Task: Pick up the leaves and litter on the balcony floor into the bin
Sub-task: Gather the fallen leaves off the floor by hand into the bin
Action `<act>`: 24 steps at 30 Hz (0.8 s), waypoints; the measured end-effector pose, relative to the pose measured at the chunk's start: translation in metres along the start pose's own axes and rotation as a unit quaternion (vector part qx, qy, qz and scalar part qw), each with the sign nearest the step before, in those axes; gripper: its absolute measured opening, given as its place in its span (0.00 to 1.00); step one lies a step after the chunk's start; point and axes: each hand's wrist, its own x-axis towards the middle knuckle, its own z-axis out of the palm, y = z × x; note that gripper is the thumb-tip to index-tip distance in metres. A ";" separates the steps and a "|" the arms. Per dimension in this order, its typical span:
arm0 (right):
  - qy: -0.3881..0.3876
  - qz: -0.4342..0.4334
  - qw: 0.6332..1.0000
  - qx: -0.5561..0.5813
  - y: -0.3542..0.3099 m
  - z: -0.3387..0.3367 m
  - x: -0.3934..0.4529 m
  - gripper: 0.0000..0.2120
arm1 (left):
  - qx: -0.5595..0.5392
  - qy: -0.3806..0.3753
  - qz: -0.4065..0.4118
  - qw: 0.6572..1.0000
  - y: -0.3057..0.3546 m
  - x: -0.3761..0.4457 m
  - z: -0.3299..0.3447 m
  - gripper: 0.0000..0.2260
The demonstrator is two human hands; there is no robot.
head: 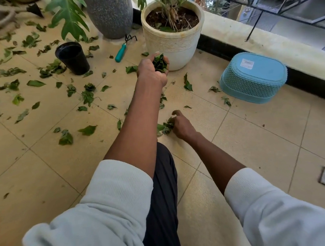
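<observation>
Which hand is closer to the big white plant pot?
Left. The left hand, clutching a bunch of green leaves, is raised right in front of the cream ribbed plant pot. The right hand is lower, gathering floor leaves.

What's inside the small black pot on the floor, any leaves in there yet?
The black pot stands upright among scattered leaves. Its visible inside wall looks dark and bare, with no leaves showing. The bottom is hidden by the near rim, so I cannot rule out something lying there.
</observation>
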 end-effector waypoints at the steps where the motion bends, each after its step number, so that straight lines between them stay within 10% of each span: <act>1: -0.025 -0.020 0.999 -0.020 0.000 0.001 0.005 0.08 | -0.004 0.001 0.000 1.000 0.001 0.000 -0.001 0.08; 11: 0.058 -0.053 0.993 -0.087 0.013 0.018 -0.025 0.11 | 0.008 0.023 0.026 0.999 0.009 -0.011 0.008 0.07; 17: 0.011 0.052 0.996 0.070 -0.002 -0.008 -0.028 0.12 | 0.013 0.057 0.051 0.997 0.008 -0.033 0.008 0.02; 24: -0.103 -0.055 0.992 -0.042 -0.041 -0.010 -0.011 0.08 | -0.013 0.133 0.079 0.988 0.003 -0.046 -0.028 0.02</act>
